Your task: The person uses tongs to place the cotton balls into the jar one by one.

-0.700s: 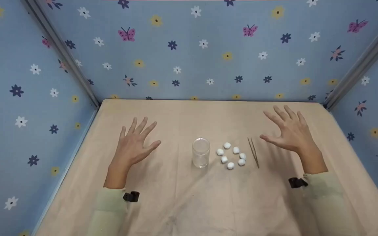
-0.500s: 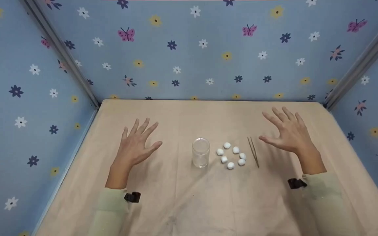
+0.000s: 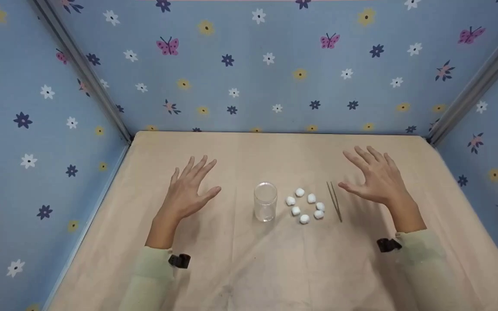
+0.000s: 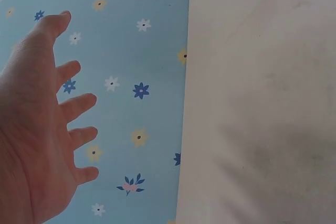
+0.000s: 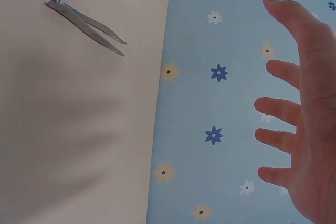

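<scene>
Both hands hover over the table with fingers spread and nothing in them. My left hand (image 3: 185,194) is left of a clear glass (image 3: 265,202) that stands upright. To the right of the glass, several white cotton balls (image 3: 295,211) lie in a loose ring. Metal tweezers (image 3: 334,201) rest beside the ring, tips apart, and appear larger in the right wrist view (image 5: 84,23). Nearest to them is my right hand (image 3: 378,181), its thumb pointing toward the tweezers. In the left wrist view only the left palm and spread fingers (image 4: 79,106) show, over table and wall.
A beige cloth covers the table (image 3: 249,268). Blue flowered panels (image 3: 249,65) stand behind it and at both sides, joined by grey corner posts (image 3: 82,69). A small black camera (image 3: 180,261) sits at the left wrist and another black camera (image 3: 389,245) at the right.
My left hand has drifted right, toward the glass. My right hand has shifted slightly left and nearer to me. Glass, cotton balls and tweezers stay where they were.
</scene>
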`<state>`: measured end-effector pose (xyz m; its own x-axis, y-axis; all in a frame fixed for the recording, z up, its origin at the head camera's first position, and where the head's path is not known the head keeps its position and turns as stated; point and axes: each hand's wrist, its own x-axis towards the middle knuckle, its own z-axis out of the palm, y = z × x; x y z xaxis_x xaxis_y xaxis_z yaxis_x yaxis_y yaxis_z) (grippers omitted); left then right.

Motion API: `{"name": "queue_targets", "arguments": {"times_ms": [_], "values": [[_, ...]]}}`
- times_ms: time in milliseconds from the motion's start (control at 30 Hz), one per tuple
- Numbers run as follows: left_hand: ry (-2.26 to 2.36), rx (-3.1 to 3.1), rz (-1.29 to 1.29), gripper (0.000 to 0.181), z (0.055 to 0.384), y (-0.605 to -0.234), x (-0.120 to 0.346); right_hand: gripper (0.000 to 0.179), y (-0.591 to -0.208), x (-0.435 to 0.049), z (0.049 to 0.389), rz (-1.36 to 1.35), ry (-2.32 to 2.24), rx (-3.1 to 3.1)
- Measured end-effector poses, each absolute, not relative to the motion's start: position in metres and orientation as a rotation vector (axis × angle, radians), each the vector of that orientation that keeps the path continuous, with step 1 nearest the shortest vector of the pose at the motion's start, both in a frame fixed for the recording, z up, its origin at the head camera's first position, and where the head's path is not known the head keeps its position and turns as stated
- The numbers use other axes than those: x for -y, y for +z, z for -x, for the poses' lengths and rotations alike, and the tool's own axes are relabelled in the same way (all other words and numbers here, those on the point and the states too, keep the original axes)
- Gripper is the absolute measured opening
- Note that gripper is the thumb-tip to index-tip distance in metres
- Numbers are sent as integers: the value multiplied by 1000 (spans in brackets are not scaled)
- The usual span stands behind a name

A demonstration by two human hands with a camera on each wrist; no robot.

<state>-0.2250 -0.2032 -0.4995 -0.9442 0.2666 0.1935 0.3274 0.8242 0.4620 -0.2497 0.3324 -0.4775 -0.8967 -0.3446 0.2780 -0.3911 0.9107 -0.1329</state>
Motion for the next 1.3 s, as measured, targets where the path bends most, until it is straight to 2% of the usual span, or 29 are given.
{"name": "queue_targets", "arguments": {"times_ms": [433,967,1300], "values": [[-918,2785,528,81,229,-516,185,89,-494,-329,250,-591,249,2824],[-1310,2710,557,92,231,-534,157,85,-521,-320,248,-567,268,2760],[-1640,2624,707,91,237,-546,143,81,-535,-317,247,-526,299,2761]]}}
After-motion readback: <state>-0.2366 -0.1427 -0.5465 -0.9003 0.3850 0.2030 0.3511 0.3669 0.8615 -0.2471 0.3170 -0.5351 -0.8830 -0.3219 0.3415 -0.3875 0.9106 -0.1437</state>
